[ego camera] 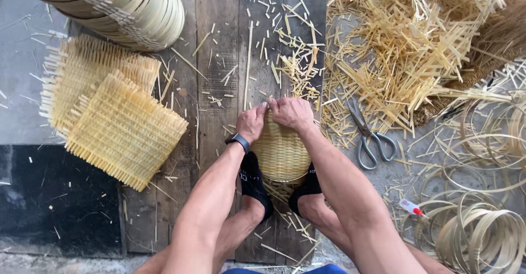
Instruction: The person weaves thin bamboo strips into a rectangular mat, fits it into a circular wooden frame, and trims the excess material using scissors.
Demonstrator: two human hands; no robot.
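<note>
Bare forearms and knees fill the bottom of the view, with two feet in black socks [256,183] braced on the wooden planks [216,60] either side of a small woven bamboo basket [280,152]. That basket sits upturned between the feet, its rounded bottom facing up. Both hands press on its far edge: the left hand [251,123], a dark watch [238,141] on its wrist, has its fingers curled over the weave, and the right hand [293,113] grips beside it, the two thumbs touching. Whether the fingers pinch a single strip is hard to tell from here.

Spread over the upper right is a large heap of cut bamboo splints [405,38]. At upper left stands a stack of finished round baskets [131,8], and below it lie two square woven mats [109,115], one overlapping the other. Loose coils of thin bamboo hoops [482,235] lie at lower right. Metal scissors [368,134] rest just right of the right forearm, at the edge of the splint heap. A small white and red cutter [411,207] lies near the hoops
</note>
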